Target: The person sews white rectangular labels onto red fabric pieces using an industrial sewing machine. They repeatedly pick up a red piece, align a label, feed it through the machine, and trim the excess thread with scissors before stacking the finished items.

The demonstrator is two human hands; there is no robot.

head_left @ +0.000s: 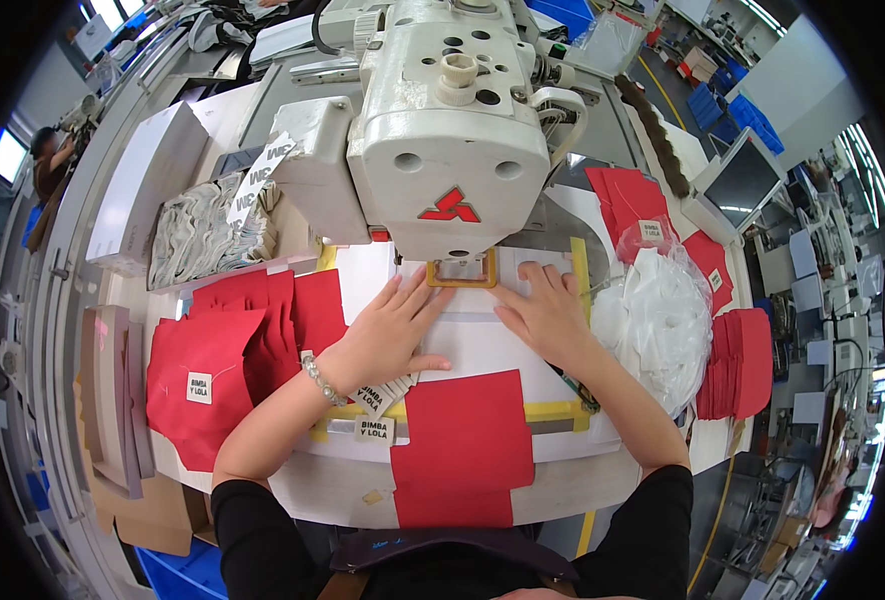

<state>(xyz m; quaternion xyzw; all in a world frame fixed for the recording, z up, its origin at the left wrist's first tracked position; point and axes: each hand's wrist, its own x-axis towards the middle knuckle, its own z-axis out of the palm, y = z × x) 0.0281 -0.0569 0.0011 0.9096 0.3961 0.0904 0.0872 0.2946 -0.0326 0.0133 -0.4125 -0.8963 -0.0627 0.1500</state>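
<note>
A white work table (322, 480), marked with yellow tape lines, sits under the head of a cream industrial sewing machine (442, 130) in a factory hall where blue crates (732, 105) line the floor at the upper right and a small monitor (740, 185) stands at the table's right edge. The left hand (387, 335) and right hand (547, 315) both lie flat with fingers spread, gripping nothing, pressing a white fabric panel (472, 340) just below the yellow presser frame (462, 272) of the machine. A red fabric piece (462, 440) lies at the near edge, hanging partly over it. Small white rectangular labels (377, 400) with dark print sit beside the left wrist. Left of them spreads a pile of red cut pieces (232, 350), one bearing a white label; another red stack (742, 360) stands far right beside a clear bag of white pieces (657, 320).
</note>
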